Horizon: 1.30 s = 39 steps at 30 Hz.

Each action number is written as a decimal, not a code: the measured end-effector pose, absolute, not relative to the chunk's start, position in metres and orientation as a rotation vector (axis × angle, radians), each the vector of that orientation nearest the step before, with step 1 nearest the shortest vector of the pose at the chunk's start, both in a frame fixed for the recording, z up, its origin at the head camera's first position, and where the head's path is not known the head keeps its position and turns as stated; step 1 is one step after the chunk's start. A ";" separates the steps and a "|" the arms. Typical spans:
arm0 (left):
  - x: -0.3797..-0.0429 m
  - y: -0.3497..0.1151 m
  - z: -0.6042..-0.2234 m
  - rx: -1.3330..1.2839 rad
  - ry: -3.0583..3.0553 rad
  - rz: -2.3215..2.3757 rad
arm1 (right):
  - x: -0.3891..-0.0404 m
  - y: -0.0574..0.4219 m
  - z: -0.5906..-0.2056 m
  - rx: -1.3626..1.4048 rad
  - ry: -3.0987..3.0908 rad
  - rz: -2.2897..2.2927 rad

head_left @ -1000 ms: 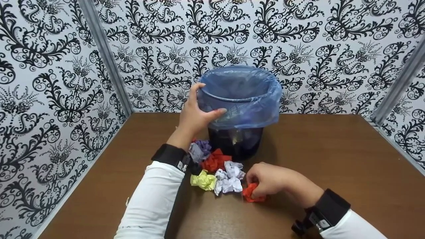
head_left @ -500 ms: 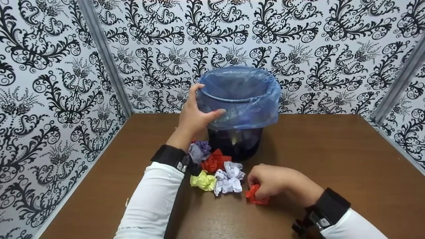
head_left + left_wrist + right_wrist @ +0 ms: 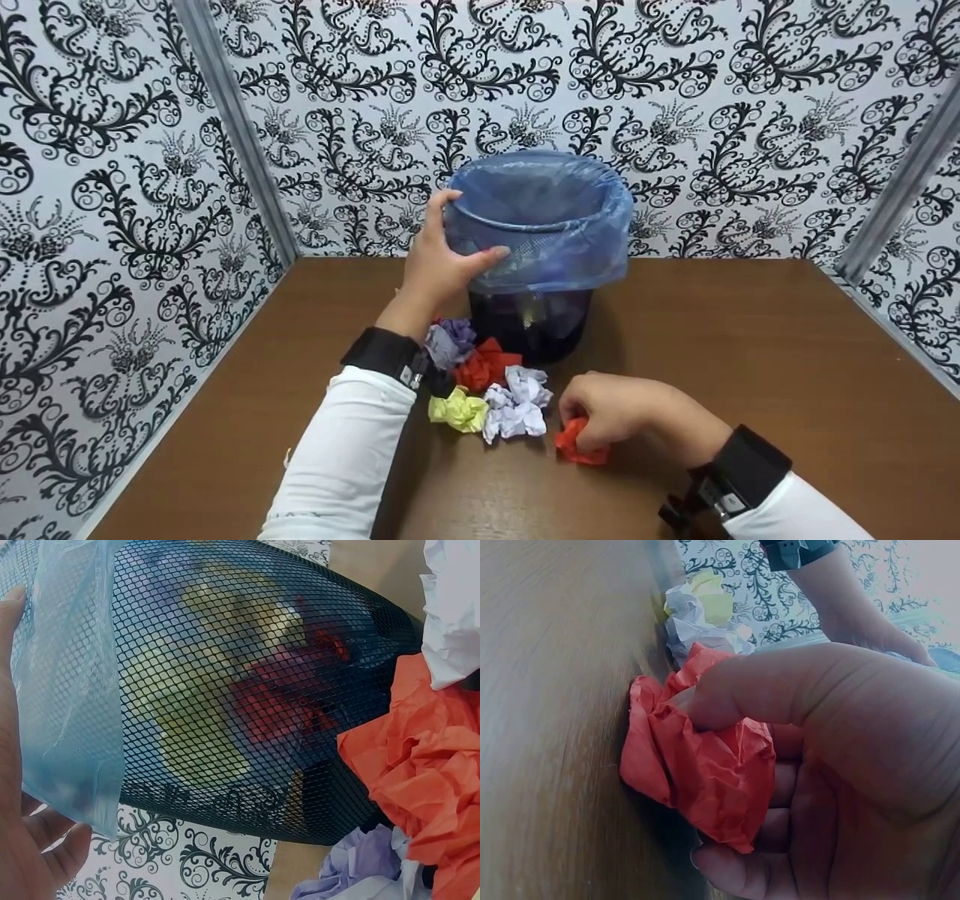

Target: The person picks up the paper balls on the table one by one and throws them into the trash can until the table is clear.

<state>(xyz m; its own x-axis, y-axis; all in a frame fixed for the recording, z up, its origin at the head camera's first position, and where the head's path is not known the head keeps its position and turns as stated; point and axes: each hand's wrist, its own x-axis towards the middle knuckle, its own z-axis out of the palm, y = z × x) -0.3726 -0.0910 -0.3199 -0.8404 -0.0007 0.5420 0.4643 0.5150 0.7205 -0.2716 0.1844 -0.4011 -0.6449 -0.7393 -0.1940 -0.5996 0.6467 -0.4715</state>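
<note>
My left hand (image 3: 439, 259) holds the upper left side of a dark mesh wastebasket (image 3: 529, 319), its thumb on the front. A blue plastic liner (image 3: 577, 259) folds over the rim. Through the mesh in the left wrist view, yellowish and red crumpled papers show inside the basket. In front and to the right, my right hand (image 3: 611, 409) pinches a red crumpled paper ball (image 3: 579, 444) at the tabletop. The right wrist view shows the thumb pressed into this red paper ball (image 3: 705, 765), with the fingers behind it.
Before the basket lie white crumpled papers (image 3: 516, 412), a yellow one (image 3: 459, 410), another red one (image 3: 487, 365) and purple ones (image 3: 452, 337). They sit between my forearms on the brown table (image 3: 750, 337). Patterned walls (image 3: 675, 135) stand behind and at the sides.
My right hand has shifted the red paper ball slightly right and toward me, away from the white papers, then stayed put. The left hand keeps its hold on the wastebasket.
</note>
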 end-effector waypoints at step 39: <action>-0.373 -0.091 -0.319 -0.379 -2.289 -1.260 | -0.267 0.197 -0.371 -1.125 2.486 -0.751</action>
